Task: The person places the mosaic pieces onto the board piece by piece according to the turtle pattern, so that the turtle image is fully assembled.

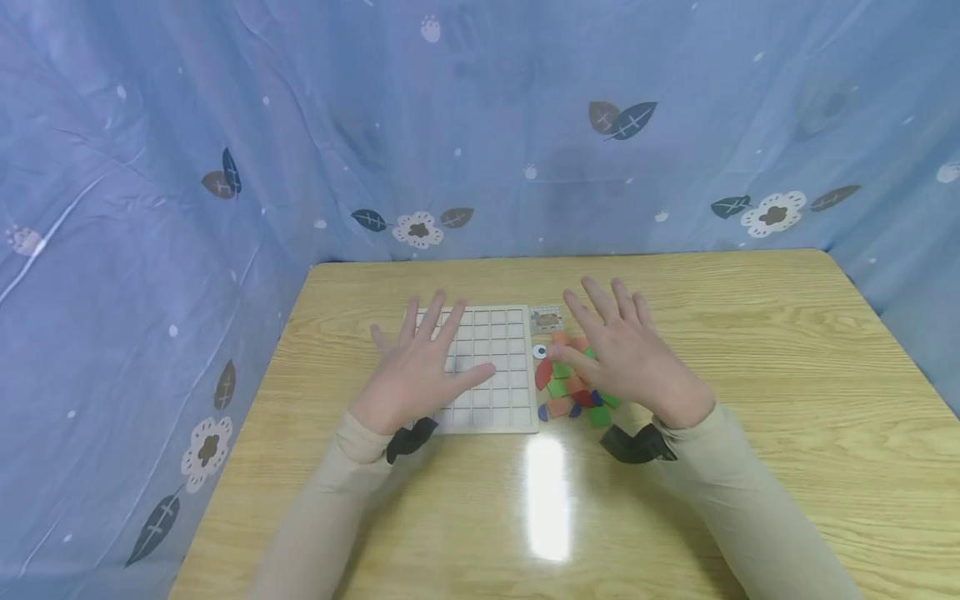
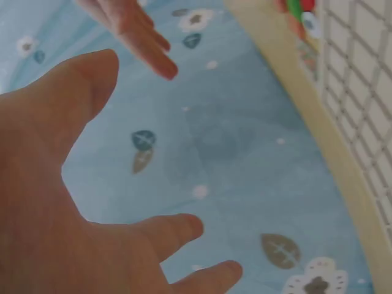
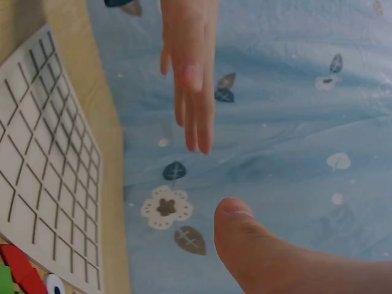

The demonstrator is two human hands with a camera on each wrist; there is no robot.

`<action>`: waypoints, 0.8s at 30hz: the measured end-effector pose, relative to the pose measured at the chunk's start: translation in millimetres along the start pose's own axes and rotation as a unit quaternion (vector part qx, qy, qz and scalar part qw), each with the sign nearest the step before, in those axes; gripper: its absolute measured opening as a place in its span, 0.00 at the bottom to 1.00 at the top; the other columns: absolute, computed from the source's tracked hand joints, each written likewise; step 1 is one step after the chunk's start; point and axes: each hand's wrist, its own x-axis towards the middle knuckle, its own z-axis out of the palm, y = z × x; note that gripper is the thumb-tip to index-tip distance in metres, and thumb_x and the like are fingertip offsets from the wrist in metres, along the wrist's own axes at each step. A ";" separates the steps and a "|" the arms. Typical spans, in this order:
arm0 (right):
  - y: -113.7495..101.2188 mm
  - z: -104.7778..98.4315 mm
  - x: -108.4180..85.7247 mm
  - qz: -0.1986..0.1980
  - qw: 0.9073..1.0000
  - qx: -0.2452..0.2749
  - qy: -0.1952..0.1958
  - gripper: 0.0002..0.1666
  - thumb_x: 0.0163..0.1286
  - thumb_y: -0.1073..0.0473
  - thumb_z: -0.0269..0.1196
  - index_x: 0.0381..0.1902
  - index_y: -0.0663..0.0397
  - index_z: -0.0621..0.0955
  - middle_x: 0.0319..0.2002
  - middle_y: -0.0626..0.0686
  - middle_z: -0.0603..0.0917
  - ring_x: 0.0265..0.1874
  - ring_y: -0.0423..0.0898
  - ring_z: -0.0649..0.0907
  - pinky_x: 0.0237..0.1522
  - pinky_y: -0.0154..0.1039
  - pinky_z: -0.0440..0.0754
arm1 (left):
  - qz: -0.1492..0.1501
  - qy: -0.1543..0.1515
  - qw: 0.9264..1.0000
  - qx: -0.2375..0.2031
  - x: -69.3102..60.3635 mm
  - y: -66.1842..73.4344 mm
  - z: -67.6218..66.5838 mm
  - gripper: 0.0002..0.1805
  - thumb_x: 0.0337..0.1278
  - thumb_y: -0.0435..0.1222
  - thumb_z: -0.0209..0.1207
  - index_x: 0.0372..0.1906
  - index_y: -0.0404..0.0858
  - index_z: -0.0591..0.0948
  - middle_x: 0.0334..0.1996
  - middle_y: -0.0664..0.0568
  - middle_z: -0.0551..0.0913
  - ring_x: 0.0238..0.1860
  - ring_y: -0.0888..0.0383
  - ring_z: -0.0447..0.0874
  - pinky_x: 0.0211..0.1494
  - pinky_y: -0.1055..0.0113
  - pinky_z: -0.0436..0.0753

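A pale grid board point(image 1: 501, 367) lies on the wooden table, and over its left part my left hand point(image 1: 416, 375) hovers with fingers spread. My right hand point(image 1: 630, 358), also spread, is held above the right side of a small heap of flat pieces: green squares point(image 1: 599, 416), orange pieces point(image 1: 558, 407), a red piece point(image 1: 543, 374), blue pieces and a white eye piece point(image 1: 540, 352). Neither hand holds anything. Both wrist views show the hands raised, with the board point(image 3: 37, 159) low beside them in the right wrist view.
A small picture card point(image 1: 546, 319) lies at the board's upper right corner. Blue patterned cloth point(image 1: 480, 125) hangs behind and left of the table point(image 1: 750, 333). Black straps point(image 1: 637, 444) are around both wrists. Light reflects off the table's front part.
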 end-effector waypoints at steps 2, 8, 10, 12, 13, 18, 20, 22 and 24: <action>1.0 3.1 2.2 -0.001 1.000 0.003 -0.003 0.52 0.78 0.30 0.55 0.84 0.55 0.55 0.84 0.66 0.46 0.80 0.77 0.41 0.76 0.76 0.39 | -0.001 -0.001 1.000 0.004 -0.8 -5.6 4.7 0.58 0.61 0.77 0.46 0.86 0.53 0.44 0.87 0.50 0.36 0.85 0.38 0.27 0.66 0.13 0.36; 4.8 13.0 10.3 -0.010 1.000 0.004 -0.003 0.52 0.77 0.31 0.55 0.84 0.56 0.57 0.83 0.67 0.49 0.80 0.76 0.46 0.77 0.74 0.42 | -0.002 -0.006 1.000 0.018 -5.3 -23.2 21.3 0.57 0.62 0.77 0.46 0.86 0.50 0.48 0.87 0.47 0.39 0.85 0.35 0.31 0.65 0.12 0.37; 6.0 16.2 12.7 -0.022 1.000 0.006 0.008 0.51 0.77 0.31 0.57 0.83 0.57 0.59 0.83 0.68 0.51 0.80 0.76 0.49 0.77 0.74 0.44 | -0.002 -0.009 1.000 0.021 -6.5 -28.1 26.4 0.57 0.62 0.76 0.47 0.86 0.49 0.48 0.86 0.46 0.40 0.85 0.34 0.31 0.65 0.12 0.38; 7.5 19.2 14.8 -0.036 0.999 0.005 0.022 0.50 0.77 0.33 0.58 0.82 0.59 0.61 0.81 0.69 0.55 0.79 0.75 0.53 0.76 0.74 0.48 | -0.005 -0.012 1.000 0.023 -7.2 -32.2 30.2 0.57 0.63 0.75 0.48 0.86 0.48 0.49 0.86 0.45 0.41 0.85 0.34 0.31 0.65 0.11 0.38; 8.2 20.7 15.8 -0.042 0.999 0.006 0.028 0.49 0.77 0.34 0.59 0.81 0.59 0.62 0.81 0.69 0.56 0.79 0.75 0.55 0.76 0.74 0.49 | -0.007 -0.014 1.000 0.023 -7.3 -33.8 31.7 0.57 0.63 0.75 0.49 0.86 0.48 0.50 0.86 0.44 0.41 0.85 0.34 0.31 0.65 0.11 0.39; 9.9 29.1 22.1 -0.070 0.996 -0.003 0.051 0.43 0.77 0.39 0.62 0.77 0.60 0.68 0.77 0.69 0.64 0.76 0.73 0.63 0.75 0.71 0.56 | -0.017 -0.019 0.999 0.019 -8.2 -41.8 37.5 0.57 0.62 0.74 0.51 0.86 0.47 0.51 0.86 0.44 0.41 0.84 0.33 0.33 0.65 0.12 0.40; 10.5 33.4 25.6 -0.081 0.995 -0.009 0.057 0.41 0.76 0.40 0.63 0.75 0.59 0.71 0.75 0.69 0.68 0.74 0.73 0.66 0.74 0.71 0.58 | -0.021 -0.022 0.999 0.015 -8.7 -45.4 39.6 0.57 0.62 0.75 0.51 0.86 0.48 0.50 0.86 0.44 0.40 0.84 0.33 0.33 0.65 0.12 0.39; 11.1 37.2 28.4 -0.091 0.994 -0.011 0.065 0.38 0.76 0.42 0.65 0.73 0.58 0.73 0.73 0.69 0.71 0.72 0.73 0.68 0.73 0.70 0.61 | -0.024 -0.023 0.999 0.016 -9.2 -49.8 42.1 0.57 0.62 0.75 0.50 0.86 0.48 0.50 0.86 0.43 0.40 0.84 0.33 0.33 0.65 0.12 0.39; 11.9 41.0 31.2 -0.101 0.992 -0.012 0.076 0.36 0.75 0.44 0.66 0.71 0.59 0.75 0.71 0.69 0.74 0.70 0.71 0.72 0.72 0.69 0.64 | -0.027 -0.023 0.999 0.016 -9.9 -54.1 44.6 0.57 0.62 0.75 0.51 0.86 0.48 0.49 0.86 0.43 0.40 0.84 0.33 0.33 0.65 0.12 0.39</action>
